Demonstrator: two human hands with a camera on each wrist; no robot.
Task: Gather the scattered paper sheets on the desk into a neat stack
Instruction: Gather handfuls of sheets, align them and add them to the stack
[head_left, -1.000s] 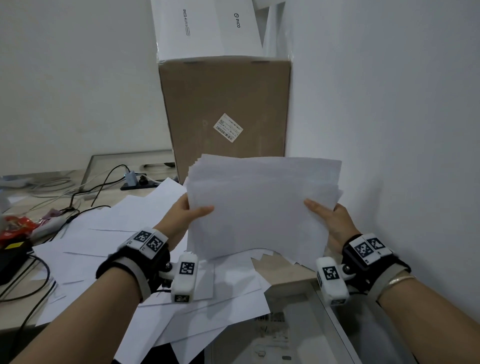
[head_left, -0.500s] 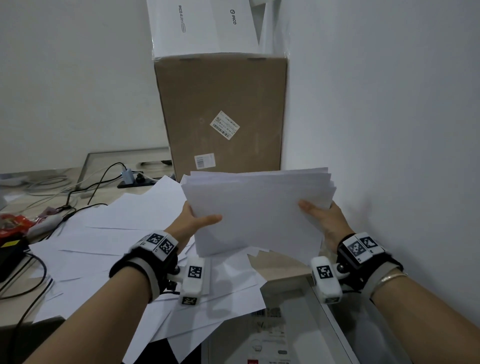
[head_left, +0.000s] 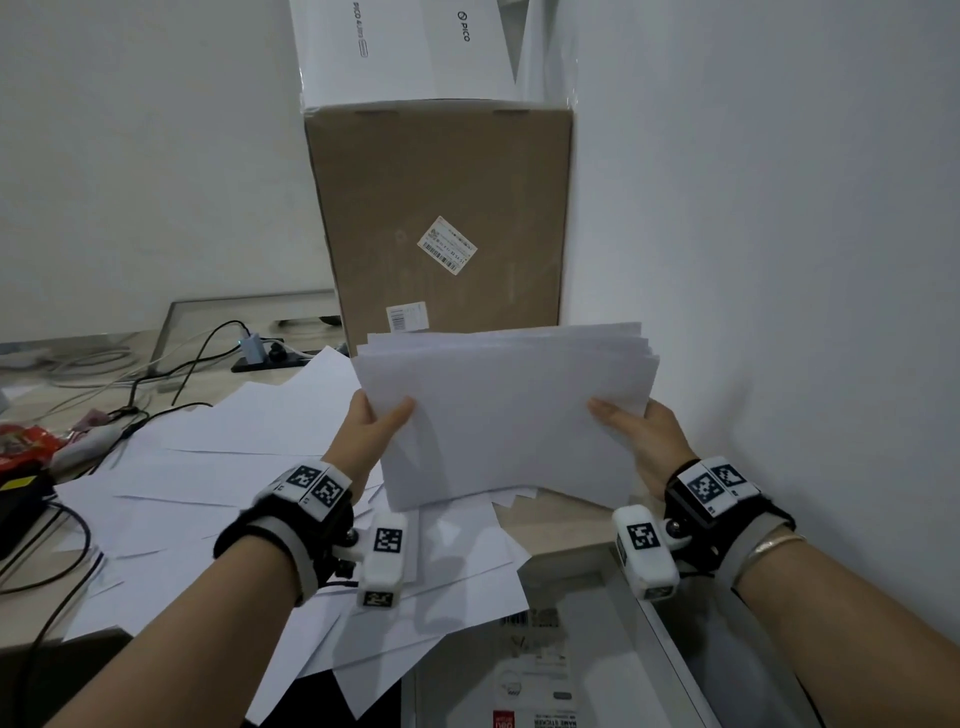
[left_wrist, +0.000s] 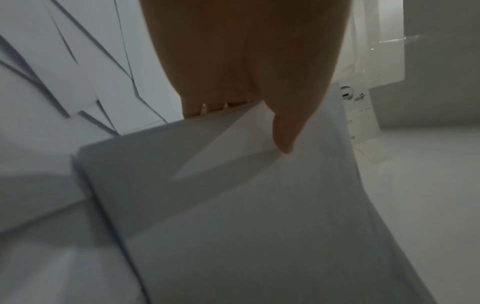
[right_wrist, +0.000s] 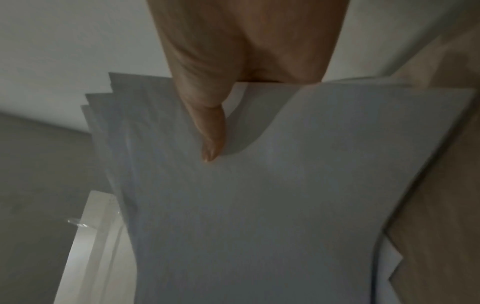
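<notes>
A person's left hand (head_left: 371, 434) and right hand (head_left: 641, 441) are gripping a bundle of white paper (head_left: 506, 415) by its side edges, thumbs on top, holding it upright above loose sheets (head_left: 223, 467) covering the desk (head_left: 550, 519), just before a cardboard box (head_left: 441, 218); its far edges are fanning unevenly

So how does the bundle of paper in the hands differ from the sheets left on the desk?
The bundle is lifted, gripped at its sides by the left hand and right hand; the loose sheets lie flat on the desk, untouched. The bundle's sheets overlap closely, edges a little uneven; the loose sheets fan out at many angles. Both are plain white paper.
</notes>
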